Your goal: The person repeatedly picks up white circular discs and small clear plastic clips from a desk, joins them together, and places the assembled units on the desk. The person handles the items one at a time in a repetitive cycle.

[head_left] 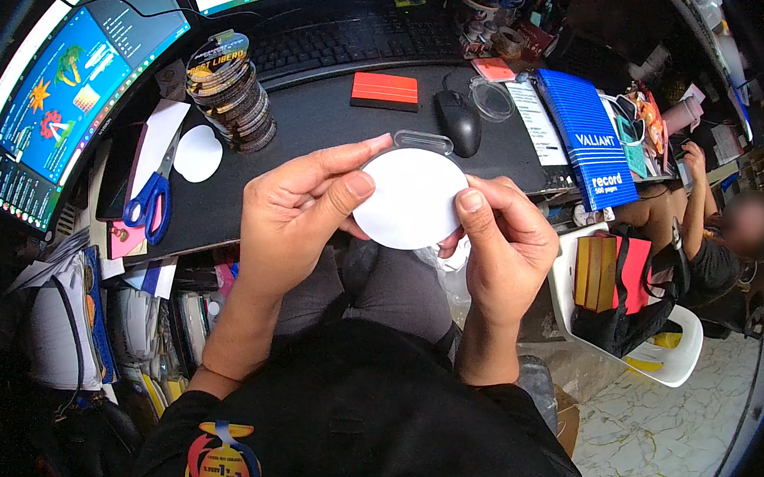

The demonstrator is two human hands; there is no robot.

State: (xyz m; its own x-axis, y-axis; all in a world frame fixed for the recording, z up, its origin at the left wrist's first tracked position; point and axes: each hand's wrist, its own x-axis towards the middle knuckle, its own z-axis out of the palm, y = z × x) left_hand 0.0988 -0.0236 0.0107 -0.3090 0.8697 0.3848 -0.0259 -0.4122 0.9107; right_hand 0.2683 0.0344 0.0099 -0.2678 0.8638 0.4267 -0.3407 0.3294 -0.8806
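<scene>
Between my two hands, above my lap at the desk's front edge, is a round medal (410, 200) with a plain white face and a clear slotted tab at its top. My left hand (299, 210) pinches its left rim, thumb on the face and fingers behind. On the right rim, my right hand (509, 244) grips it between thumb and fingers. A tall stack of printed medals (242, 106) stands on the desk to the left. Beside it lie white paper rounds (198, 154) and blue-handled scissors (153, 201). Clear discs (493, 99) sit beyond my right hand.
A red-and-black block (385, 93) and a black mouse (457, 123) lie past the medal, before the keyboard (352, 43). To the right are a blue record book (579, 133) and a white chair (686, 348) holding a bag. Another person (712, 264) sits beyond it.
</scene>
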